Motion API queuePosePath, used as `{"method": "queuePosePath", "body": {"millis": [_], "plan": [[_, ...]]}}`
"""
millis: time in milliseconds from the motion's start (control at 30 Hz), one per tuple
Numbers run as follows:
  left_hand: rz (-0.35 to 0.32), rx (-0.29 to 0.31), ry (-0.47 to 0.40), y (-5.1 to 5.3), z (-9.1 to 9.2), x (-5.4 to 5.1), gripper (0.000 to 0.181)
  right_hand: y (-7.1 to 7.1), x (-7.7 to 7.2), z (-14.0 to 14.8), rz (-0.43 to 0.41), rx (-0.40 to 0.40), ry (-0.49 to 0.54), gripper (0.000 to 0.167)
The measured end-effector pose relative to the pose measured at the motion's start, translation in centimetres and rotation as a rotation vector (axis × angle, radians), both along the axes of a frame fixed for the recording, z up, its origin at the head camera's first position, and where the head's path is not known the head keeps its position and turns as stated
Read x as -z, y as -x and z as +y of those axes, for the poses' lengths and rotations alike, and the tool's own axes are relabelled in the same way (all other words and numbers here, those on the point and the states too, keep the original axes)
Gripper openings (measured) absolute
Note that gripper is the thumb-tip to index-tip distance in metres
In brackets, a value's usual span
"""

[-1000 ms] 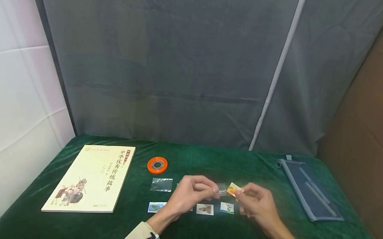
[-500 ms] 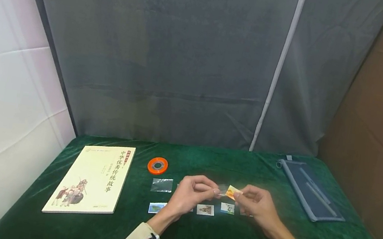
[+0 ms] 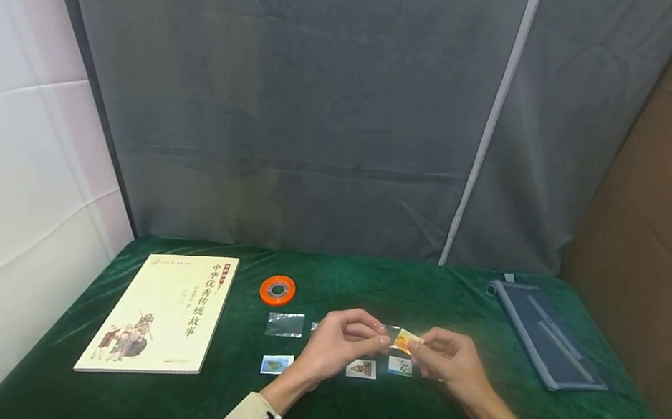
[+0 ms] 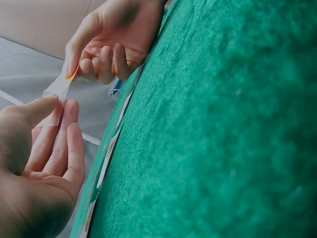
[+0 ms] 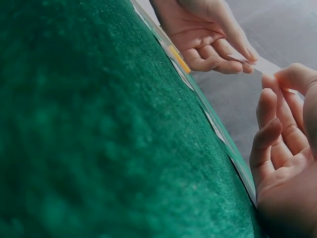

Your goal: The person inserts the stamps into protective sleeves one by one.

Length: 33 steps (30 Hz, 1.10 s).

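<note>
My left hand [image 3: 336,348] pinches a small clear plastic sleeve [image 4: 57,89] between thumb and fingers, raised above the green cloth. Facing it, my right hand [image 3: 454,366] pinches a small yellow-orange stamp [image 3: 405,341] by its right side. The stamp's left part meets the sleeve; how far it sits inside cannot be told. Below the hands lie a stamp with a brown figure [image 3: 361,368] and a stamp with a panda-like picture [image 3: 400,366]. A blue-green stamp [image 3: 276,364] lies left of my left wrist. My right fingers partly cover another flat piece.
Another clear sleeve [image 3: 284,325] lies flat, with an orange ring-shaped reel [image 3: 279,281] behind it. A cream book [image 3: 164,314] occupies the left side. At the right is a blue zip pouch [image 3: 542,334] with slim tools. Grey curtain [image 3: 325,106] closes off the back.
The yellow-orange stamp has shifted slightly left and is closer to the left fingers and the sleeve. Both hands keep their pinch; the things on the cloth stay put.
</note>
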<state>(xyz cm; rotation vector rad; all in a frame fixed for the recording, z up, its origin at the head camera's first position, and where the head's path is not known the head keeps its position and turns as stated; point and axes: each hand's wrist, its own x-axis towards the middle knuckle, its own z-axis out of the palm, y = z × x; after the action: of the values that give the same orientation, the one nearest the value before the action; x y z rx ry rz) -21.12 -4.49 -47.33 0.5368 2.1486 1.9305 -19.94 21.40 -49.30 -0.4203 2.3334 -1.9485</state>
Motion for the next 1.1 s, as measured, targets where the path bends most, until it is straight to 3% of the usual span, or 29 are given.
{"method": "queuePosePath", "body": {"millis": [433,800,1100], "plan": [[-0.025,0.033,0.008,-0.26,0.35,0.05,0.026,-0.21,0.17,-0.1,0.046,-0.097,0.034,0.014],[-0.027,0.014,-0.018,-0.08,0.29,0.28,0.031,-0.09,0.17,-0.13,0.044,-0.082,0.034,0.014],[-0.027,0.019,0.0,-0.14,0.34,0.28,0.025,-0.16,-0.01,-0.14,0.03,-0.071,0.01,0.015]]}}
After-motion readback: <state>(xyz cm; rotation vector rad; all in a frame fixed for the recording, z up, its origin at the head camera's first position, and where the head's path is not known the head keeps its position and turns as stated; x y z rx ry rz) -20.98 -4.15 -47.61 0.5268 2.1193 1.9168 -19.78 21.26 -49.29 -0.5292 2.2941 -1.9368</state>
